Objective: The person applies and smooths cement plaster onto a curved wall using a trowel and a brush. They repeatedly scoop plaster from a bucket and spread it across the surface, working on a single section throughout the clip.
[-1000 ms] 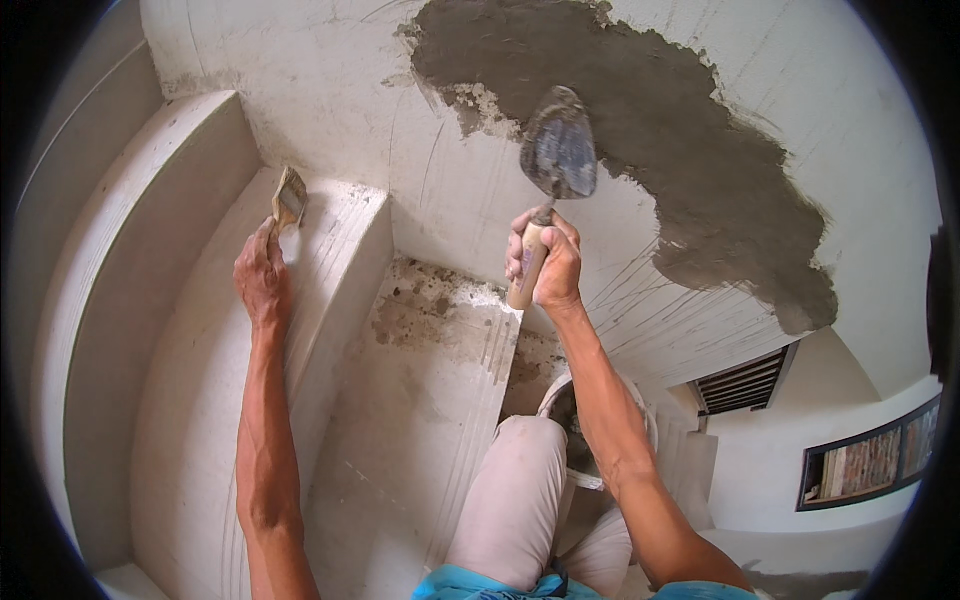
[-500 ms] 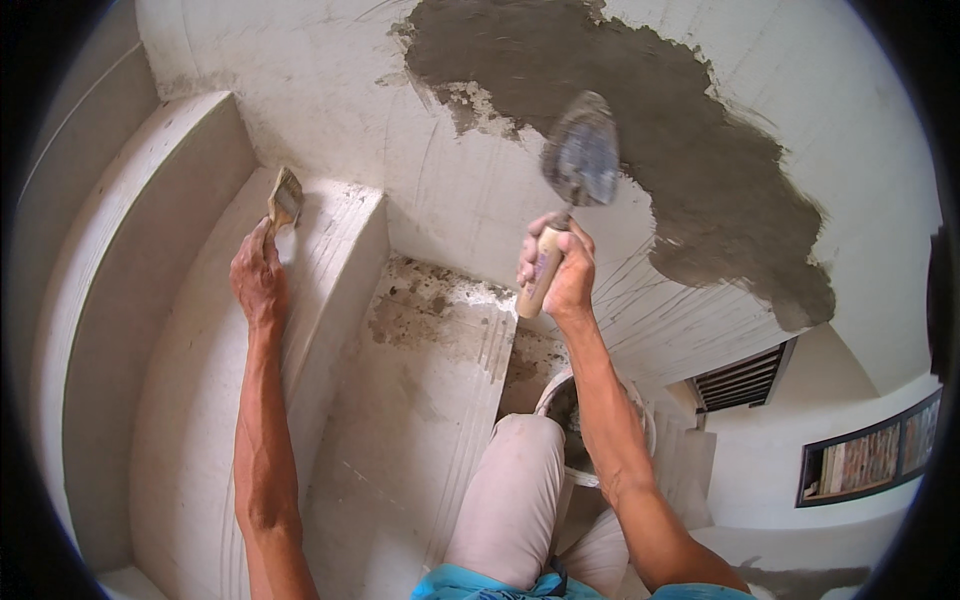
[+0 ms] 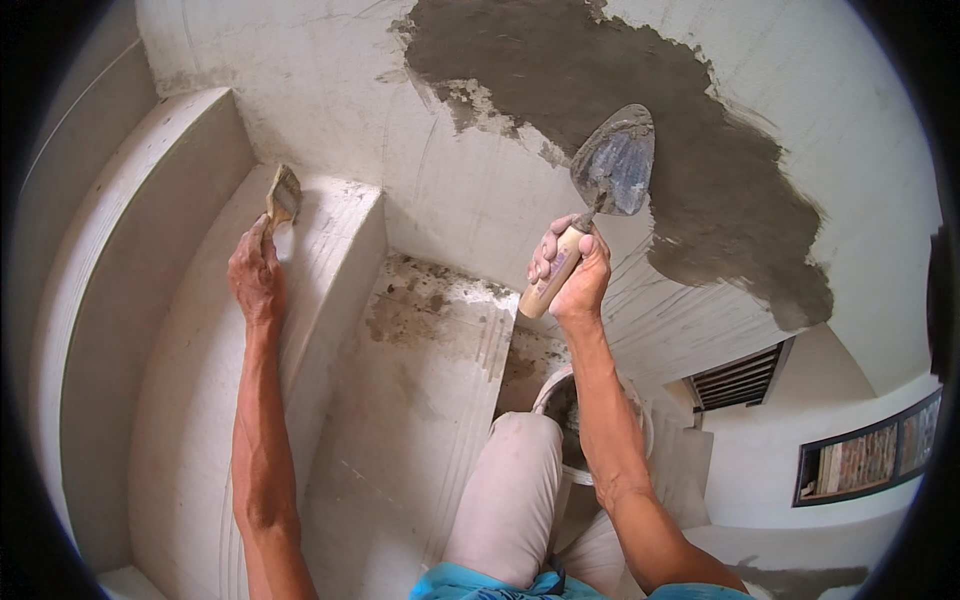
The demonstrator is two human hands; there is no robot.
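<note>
My right hand (image 3: 572, 268) grips the wooden handle of a pointed metal trowel (image 3: 614, 155), whose mortar-smeared blade is over the lower edge of a dark grey, wet mortar patch (image 3: 510, 55) on the pale wall (image 3: 290, 70). To the left, my left hand (image 3: 255, 275) holds a flat paintbrush (image 3: 283, 192) with its bristles up, over the pale stair step (image 3: 333, 222). Below my right forearm, a bucket (image 3: 560, 385) with grey mix inside is partly hidden by that arm and my knee.
Curved pale stair steps (image 3: 150, 180) rise along the left side. A lower landing (image 3: 400, 400) has mortar stains along its back. At the right are a dark slatted opening (image 3: 735, 375), a framed opening (image 3: 860, 455) with brickwork behind it, and more steps descending.
My right hand has moved the trowel to the right and tilted its blade that way, along the patch's edge. My left hand with the brush has shifted only slightly left.
</note>
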